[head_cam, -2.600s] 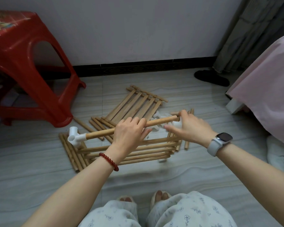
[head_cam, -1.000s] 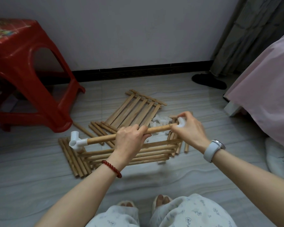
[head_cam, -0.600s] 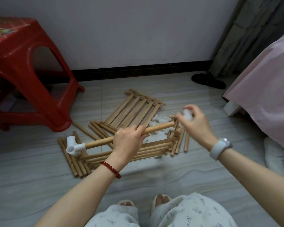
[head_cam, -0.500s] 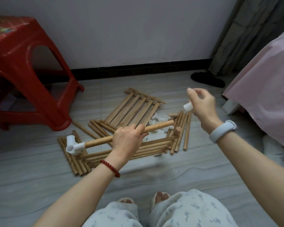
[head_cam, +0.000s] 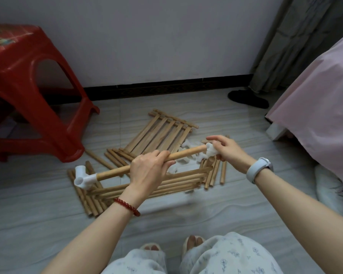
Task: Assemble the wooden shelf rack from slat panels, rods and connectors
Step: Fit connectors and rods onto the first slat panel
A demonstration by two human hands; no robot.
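Wooden rod (head_cam: 152, 161) sits in the left hand (head_cam: 149, 171), whose fingers curl over its middle from above, the forearm reaching up from the lower left with a red bead bracelet (head_cam: 127, 206) at the wrist. The right hand (head_cam: 228, 149) pinches a white connector (head_cam: 211, 151) against the rod's right end, index finger stretched out above it, a pale watch (head_cam: 258, 170) on that wrist. The rod's long axis runs from lower left to upper right, held above the floor (head_cam: 48, 224), and its left end is seated in another white connector (head_cam: 83, 177). Beneath it lie loose rods (head_cam: 166, 184) and a flat slat panel (head_cam: 160, 133) angled toward the wall, with spare white connectors (head_cam: 186, 161) between them. A red stool (head_cam: 34, 95) stands close on the left, and a pink bedcover (head_cam: 321, 107) hangs on the right; open floor lies between the parts and the person's knees.
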